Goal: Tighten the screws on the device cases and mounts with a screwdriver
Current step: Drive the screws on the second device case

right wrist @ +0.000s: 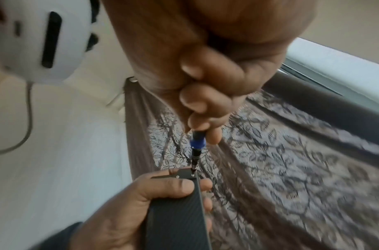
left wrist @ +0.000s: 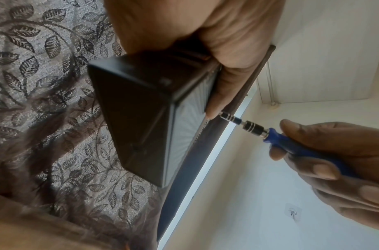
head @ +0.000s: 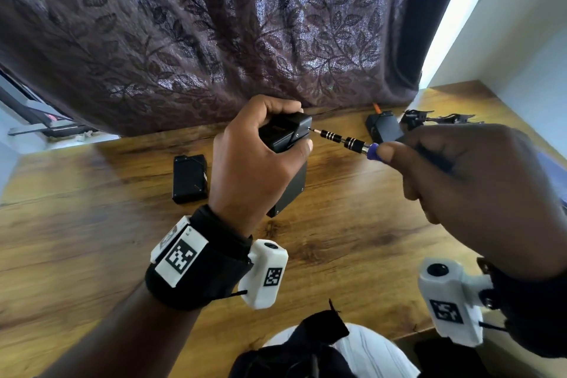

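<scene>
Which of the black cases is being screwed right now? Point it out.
The black case gripped in the left hand, with the screwdriver tip at its end face. The other two cases lie untouched on the table.

Black wrist straps (head: 199,279) with white camera housings (head: 265,273) and square black-and-white tags (head: 181,255).

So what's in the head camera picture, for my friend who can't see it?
A person's left hand grips a black device case above a wooden table, while the right hand holds a blue-handled screwdriver with its tip at a screw on the case's end. Two more black cases lie on the table before a leaf-patterned curtain.
</scene>
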Demonstrator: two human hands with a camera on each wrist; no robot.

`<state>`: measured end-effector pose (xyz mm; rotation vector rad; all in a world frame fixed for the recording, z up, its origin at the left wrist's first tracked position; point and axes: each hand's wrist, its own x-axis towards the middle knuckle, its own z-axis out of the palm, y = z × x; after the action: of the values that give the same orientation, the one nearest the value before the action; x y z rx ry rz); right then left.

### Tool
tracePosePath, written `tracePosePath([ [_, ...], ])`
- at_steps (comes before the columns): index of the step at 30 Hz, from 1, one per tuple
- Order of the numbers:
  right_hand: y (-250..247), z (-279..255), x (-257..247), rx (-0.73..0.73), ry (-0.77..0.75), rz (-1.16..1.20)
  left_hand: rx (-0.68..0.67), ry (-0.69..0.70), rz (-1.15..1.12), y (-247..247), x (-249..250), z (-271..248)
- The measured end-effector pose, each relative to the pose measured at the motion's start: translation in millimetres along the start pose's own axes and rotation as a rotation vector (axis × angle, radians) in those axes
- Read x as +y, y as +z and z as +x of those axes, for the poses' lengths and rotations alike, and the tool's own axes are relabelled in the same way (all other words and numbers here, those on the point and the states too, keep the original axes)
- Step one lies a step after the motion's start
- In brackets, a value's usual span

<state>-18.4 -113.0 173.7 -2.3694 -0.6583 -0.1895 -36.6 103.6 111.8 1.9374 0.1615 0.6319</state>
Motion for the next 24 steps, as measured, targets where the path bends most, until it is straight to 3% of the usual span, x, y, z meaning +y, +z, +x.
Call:
tracePosePath([
  [4, 4.8, 3.6, 5.1, -0.036, 0.05, 0.037, -0.014, -0.024, 0.025, 1.4, -3.8, -0.2],
  [7, 6.6, 3.5, 8.7, -0.048, -0.031, -0.083, -0.012, -0.049, 0.02, 3.3, -7.0, -1.7],
  [12, 6.3, -0.3, 13.2, 0.059, -0.037, -0.055, -0.023, -0.047, 0.007, 5.5, -5.9, -3.2],
  [21, 10.0, 3.1, 11.3, -0.074, -0.001, -0.05, -0.03, -0.041, 0.043, 0.1, -4.9, -1.4],
  [24, 10.6, 2.0, 13.7, -0.019, -0.041, -0.039, -0.036, -0.041, 0.038, 0.8, -5.5, -3.5],
])
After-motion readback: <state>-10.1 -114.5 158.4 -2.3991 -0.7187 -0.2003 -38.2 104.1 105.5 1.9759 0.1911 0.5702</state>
